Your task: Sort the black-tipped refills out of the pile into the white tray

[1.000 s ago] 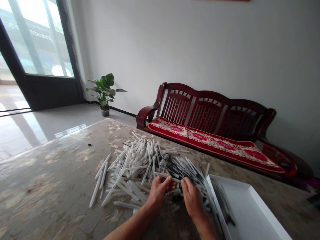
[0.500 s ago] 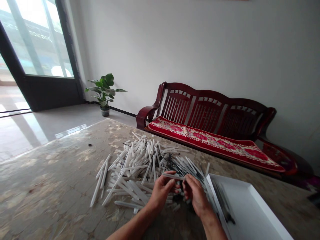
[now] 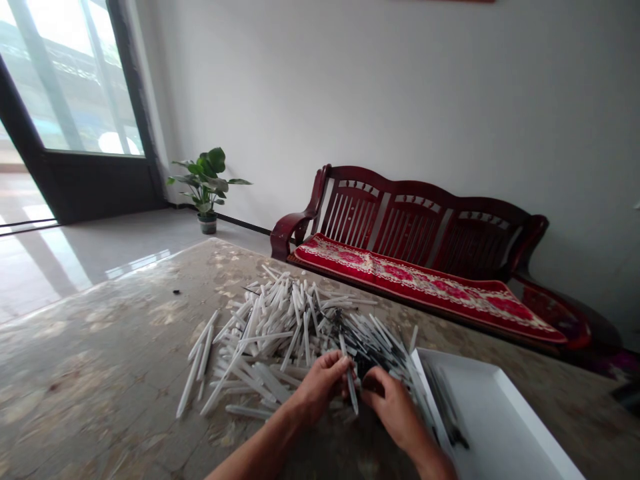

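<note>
Pinched between the thumb and fingers of my left hand (image 3: pixel 320 383) is a slim whitish pen-like tube (image 3: pixel 352 390), tilted steeply with its tapered end pointing down. Just to its right, my right hand (image 3: pixel 395 403) curls its fingers downward, close to the tube's lower part. Its fingertips are partly hidden, and what they grip, if anything, cannot be made out. Beyond both hands spreads a large heap of similar white tubes (image 3: pixel 270 320). Dark thin rods with pale ends (image 3: pixel 375 333) lie in a bunch on the heap's right side.
A white shallow box (image 3: pixel 505 413) stands at the right, with several dark rods (image 3: pixel 445 407) along its left side. The patterned tablecloth (image 3: pixel 115 373) carries a small black piece (image 3: pixel 177 291). Behind are a red wooden bench (image 3: pixel 410 220) and a potted plant (image 3: pixel 207 180).
The tube has turned from nearly level between both hands to steeply tilted in my left hand. My right hand has come off its end and moved slightly lower.
</note>
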The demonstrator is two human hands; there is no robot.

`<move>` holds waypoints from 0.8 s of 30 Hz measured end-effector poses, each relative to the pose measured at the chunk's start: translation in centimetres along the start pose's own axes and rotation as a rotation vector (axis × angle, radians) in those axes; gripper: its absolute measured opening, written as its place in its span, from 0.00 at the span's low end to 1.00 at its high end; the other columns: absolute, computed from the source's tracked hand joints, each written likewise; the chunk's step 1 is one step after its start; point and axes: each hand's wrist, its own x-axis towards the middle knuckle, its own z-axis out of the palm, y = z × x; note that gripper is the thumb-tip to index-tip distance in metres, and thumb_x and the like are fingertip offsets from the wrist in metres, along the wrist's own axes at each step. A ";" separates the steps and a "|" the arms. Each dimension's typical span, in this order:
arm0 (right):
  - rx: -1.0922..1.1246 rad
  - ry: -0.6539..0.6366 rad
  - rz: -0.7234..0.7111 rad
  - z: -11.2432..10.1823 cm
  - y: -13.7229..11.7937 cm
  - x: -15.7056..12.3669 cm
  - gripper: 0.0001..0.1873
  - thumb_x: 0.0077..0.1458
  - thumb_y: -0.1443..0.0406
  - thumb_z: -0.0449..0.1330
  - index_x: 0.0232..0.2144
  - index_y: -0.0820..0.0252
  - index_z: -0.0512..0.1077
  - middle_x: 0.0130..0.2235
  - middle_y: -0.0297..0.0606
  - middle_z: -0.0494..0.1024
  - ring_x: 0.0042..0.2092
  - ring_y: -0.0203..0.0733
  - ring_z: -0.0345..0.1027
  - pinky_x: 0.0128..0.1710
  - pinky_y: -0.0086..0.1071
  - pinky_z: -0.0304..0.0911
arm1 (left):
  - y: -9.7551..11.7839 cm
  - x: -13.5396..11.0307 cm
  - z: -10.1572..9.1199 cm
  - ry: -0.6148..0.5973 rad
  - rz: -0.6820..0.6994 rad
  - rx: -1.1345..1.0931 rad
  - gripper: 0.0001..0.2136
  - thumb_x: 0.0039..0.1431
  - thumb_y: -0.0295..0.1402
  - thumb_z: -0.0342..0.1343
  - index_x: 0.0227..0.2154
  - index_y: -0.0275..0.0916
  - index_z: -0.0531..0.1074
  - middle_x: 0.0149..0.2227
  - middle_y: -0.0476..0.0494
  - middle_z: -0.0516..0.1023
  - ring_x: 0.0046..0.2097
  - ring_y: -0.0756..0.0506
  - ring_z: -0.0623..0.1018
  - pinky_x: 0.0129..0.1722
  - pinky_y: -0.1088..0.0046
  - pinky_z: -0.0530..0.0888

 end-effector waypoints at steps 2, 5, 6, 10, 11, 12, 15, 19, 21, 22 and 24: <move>-0.196 -0.060 -0.048 0.4 -0.1 -1.2 0.09 0.45 0.72 0.58 0.30 0.56 0.73 0.35 0.34 0.78 0.39 0.41 0.72 0.40 0.29 0.61 | 0.3 0.2 0.0 0.104 0.095 -0.053 0.21 0.40 0.45 0.74 0.29 0.36 0.74 0.24 0.51 0.74 0.23 0.55 0.70 0.23 0.80 0.67; -0.412 -0.105 -0.069 1.2 -0.5 -2.5 0.15 0.45 0.76 0.57 0.34 0.56 0.75 0.41 0.35 0.78 0.45 0.42 0.73 0.44 0.29 0.61 | 0.6 0.3 0.0 0.203 0.170 -0.094 0.21 0.38 0.43 0.75 0.30 0.36 0.74 0.28 0.49 0.78 0.27 0.53 0.75 0.28 0.78 0.72; -0.466 -0.112 -0.071 1.6 -0.6 -2.7 0.16 0.45 0.77 0.57 0.34 0.56 0.75 0.41 0.36 0.77 0.46 0.42 0.73 0.45 0.29 0.61 | 0.6 0.2 0.0 0.223 0.182 -0.096 0.22 0.37 0.43 0.75 0.31 0.37 0.74 0.29 0.49 0.78 0.29 0.52 0.76 0.29 0.77 0.73; -0.606 -0.082 -0.096 2.5 -0.1 -2.8 0.15 0.48 0.78 0.57 0.34 0.56 0.75 0.42 0.37 0.78 0.46 0.45 0.75 0.44 0.31 0.64 | 0.5 0.2 -0.2 0.272 0.213 -0.098 0.22 0.36 0.43 0.76 0.30 0.36 0.74 0.30 0.47 0.80 0.31 0.49 0.79 0.31 0.75 0.75; -0.603 -0.054 -0.106 2.6 0.3 -2.7 0.14 0.49 0.78 0.58 0.34 0.56 0.75 0.41 0.37 0.79 0.46 0.46 0.75 0.43 0.31 0.65 | 0.5 0.3 -0.3 0.284 0.221 -0.103 0.22 0.36 0.43 0.76 0.30 0.36 0.74 0.30 0.47 0.80 0.31 0.49 0.79 0.31 0.75 0.75; -0.579 -0.015 -0.114 2.5 0.7 -2.5 0.13 0.51 0.77 0.58 0.35 0.56 0.74 0.41 0.37 0.80 0.45 0.45 0.76 0.42 0.31 0.66 | 0.5 0.4 -0.4 0.298 0.229 -0.111 0.22 0.35 0.42 0.76 0.31 0.36 0.75 0.30 0.47 0.80 0.31 0.49 0.79 0.31 0.75 0.76; -0.451 0.174 -0.137 1.6 1.8 -1.5 0.10 0.57 0.72 0.57 0.38 0.56 0.74 0.40 0.38 0.81 0.43 0.45 0.78 0.41 0.31 0.67 | 0.5 0.7 -0.5 0.340 0.246 -0.146 0.23 0.33 0.42 0.76 0.30 0.36 0.75 0.31 0.47 0.81 0.31 0.49 0.80 0.32 0.75 0.76; -0.361 0.392 -0.207 0.3 2.0 0.0 0.10 0.58 0.68 0.56 0.40 0.56 0.75 0.41 0.41 0.81 0.44 0.47 0.77 0.42 0.34 0.69 | 0.5 0.7 -0.4 0.360 0.244 -0.163 0.23 0.31 0.42 0.77 0.29 0.36 0.75 0.29 0.47 0.81 0.31 0.49 0.80 0.32 0.75 0.77; -0.340 0.428 -0.236 0.0 1.6 0.5 0.09 0.58 0.67 0.57 0.39 0.56 0.76 0.39 0.41 0.81 0.42 0.47 0.78 0.41 0.34 0.69 | 0.4 0.6 -0.3 0.354 0.233 -0.154 0.23 0.31 0.42 0.77 0.29 0.36 0.75 0.29 0.47 0.81 0.30 0.49 0.80 0.31 0.75 0.77; -0.333 0.434 -0.249 0.0 1.4 0.7 0.09 0.57 0.67 0.57 0.38 0.56 0.76 0.39 0.41 0.81 0.41 0.46 0.78 0.41 0.34 0.70 | 0.3 0.6 -0.2 0.351 0.226 -0.149 0.23 0.31 0.42 0.77 0.29 0.36 0.75 0.29 0.47 0.81 0.30 0.49 0.80 0.31 0.75 0.77; -0.322 0.431 -0.281 0.2 0.9 1.0 0.08 0.57 0.68 0.57 0.38 0.56 0.76 0.38 0.40 0.81 0.40 0.46 0.77 0.41 0.34 0.70 | 0.2 0.5 -0.2 0.356 0.212 -0.145 0.24 0.29 0.42 0.77 0.28 0.36 0.74 0.29 0.47 0.81 0.30 0.48 0.80 0.31 0.74 0.77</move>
